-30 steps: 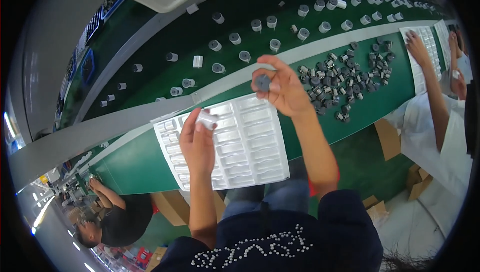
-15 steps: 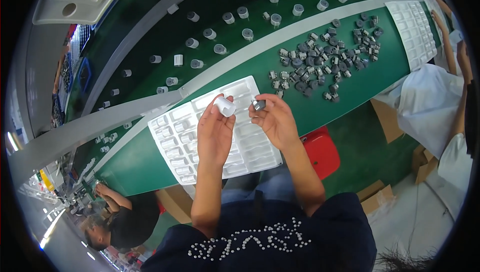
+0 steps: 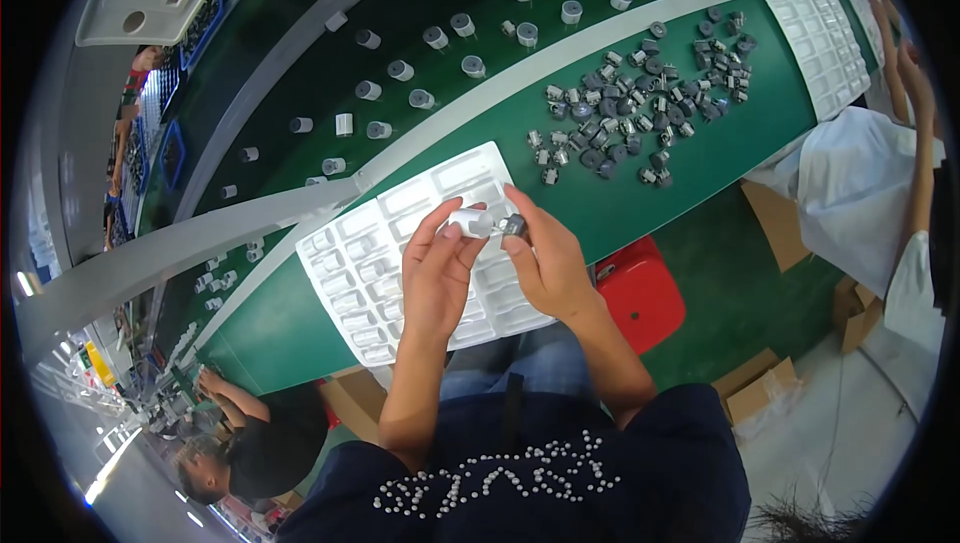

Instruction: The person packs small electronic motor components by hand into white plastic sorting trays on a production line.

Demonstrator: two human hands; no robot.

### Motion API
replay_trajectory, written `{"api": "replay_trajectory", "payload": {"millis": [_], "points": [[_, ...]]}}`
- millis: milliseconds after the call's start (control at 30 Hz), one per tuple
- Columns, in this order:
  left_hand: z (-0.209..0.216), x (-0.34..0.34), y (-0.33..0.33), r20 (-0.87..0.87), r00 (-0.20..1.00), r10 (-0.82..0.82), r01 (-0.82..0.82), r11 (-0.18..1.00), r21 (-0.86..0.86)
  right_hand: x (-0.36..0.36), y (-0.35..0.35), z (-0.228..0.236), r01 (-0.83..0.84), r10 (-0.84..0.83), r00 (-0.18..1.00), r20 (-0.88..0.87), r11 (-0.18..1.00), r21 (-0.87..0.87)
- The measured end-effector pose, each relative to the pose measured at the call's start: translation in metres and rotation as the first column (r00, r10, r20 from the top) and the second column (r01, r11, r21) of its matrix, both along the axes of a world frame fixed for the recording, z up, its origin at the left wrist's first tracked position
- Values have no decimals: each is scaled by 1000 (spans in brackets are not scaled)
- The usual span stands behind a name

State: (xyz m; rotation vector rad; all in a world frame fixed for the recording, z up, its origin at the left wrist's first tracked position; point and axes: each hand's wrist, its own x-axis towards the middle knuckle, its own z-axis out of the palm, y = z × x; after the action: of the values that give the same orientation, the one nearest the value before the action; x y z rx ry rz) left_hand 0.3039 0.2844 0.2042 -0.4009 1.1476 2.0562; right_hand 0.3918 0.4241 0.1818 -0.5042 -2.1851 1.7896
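My left hand (image 3: 436, 278) is closed round a white cylindrical housing (image 3: 470, 223), its fingertips on the sides. In my right hand (image 3: 552, 268), thumb and fingers pinch a small dark component with a metal end (image 3: 514, 225). The component's metal end points at the housing's right end and is at or just inside it; I cannot tell which. Both hands are above a white moulded tray (image 3: 480, 161). White cylinders (image 3: 346, 301) lie in several pockets on the tray's left side.
A loose heap of dark components (image 3: 640, 103) covers part of the green table (image 3: 590, 213) to the right. Beyond a pale rail, white cylinders with grey ends (image 3: 472, 67) stand on a green belt. A red stool (image 3: 645, 293) is below the table edge. Co-workers sit left and right.
My hands have come together. The white housing has turned to face right, and the dark component has moved up against its end.
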Motion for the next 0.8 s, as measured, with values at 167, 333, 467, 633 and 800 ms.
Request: {"api": "replay_trajectory", "payload": {"millis": [167, 333, 467, 633, 800], "points": [[-6, 10, -4, -39, 998, -40, 36, 994, -100, -9, -6, -11, -77, 93, 990, -108, 987, 144], [-7, 6, -14, -13, 996, -90, 87, 985, -146, -4, 1, -7, -274, 272, 962, 33, 946, 175], [-7, 5, -17, -61, 967, -247, 226, 945, -237, -6, 2, -14, -346, 343, 937, 64, 890, 296], [-20, 3, -27, 12, 896, -443, 427, 857, -289, -10, -7, -21, -409, 412, 910, 48, 873, 267], [-43, 0, -41, -59, 946, -320, 304, 934, -190, -20, -22, -34, -427, 416, 904, 94, 887, 177]]}}
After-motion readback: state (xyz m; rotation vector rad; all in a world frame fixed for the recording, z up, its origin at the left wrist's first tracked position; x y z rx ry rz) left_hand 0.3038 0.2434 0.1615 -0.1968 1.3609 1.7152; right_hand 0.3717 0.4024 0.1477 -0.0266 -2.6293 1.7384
